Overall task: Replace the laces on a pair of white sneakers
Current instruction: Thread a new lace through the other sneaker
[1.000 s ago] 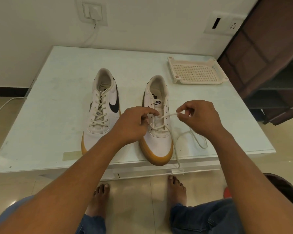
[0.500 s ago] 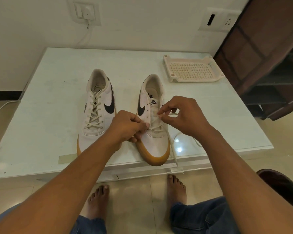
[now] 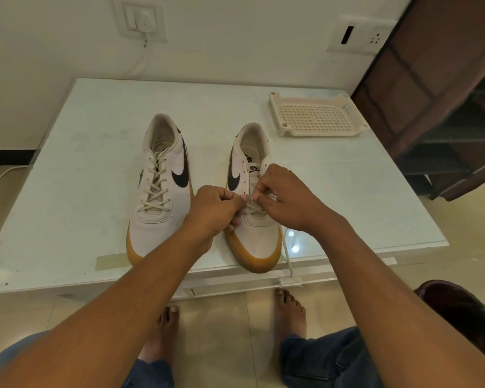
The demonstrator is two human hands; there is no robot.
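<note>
Against a pale wall [image 3: 235, 37] with switch plates [image 3: 142, 21], a glossy white table [image 3: 81, 177]; at its far right corner, a perforated tray [image 3: 322, 132]; at its middle, a laced sneaker [image 3: 151, 233] beside a half-laced sneaker [image 3: 258, 242] marked NIKE; above its front edge, left hand [image 3: 213, 211] and right hand [image 3: 289, 203], fingers curled, pinching the lace [image 3: 286, 249].

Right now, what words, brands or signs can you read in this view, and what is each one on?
"NIKE": on the tongue label of the half-laced sneaker.
Swoosh logo, no words: on the side of that sneaker and of the fully laced sneaker.
Dark print on the half-laced sneaker's insole: too blurred to read.
Wall plates: no legible marking.
</note>
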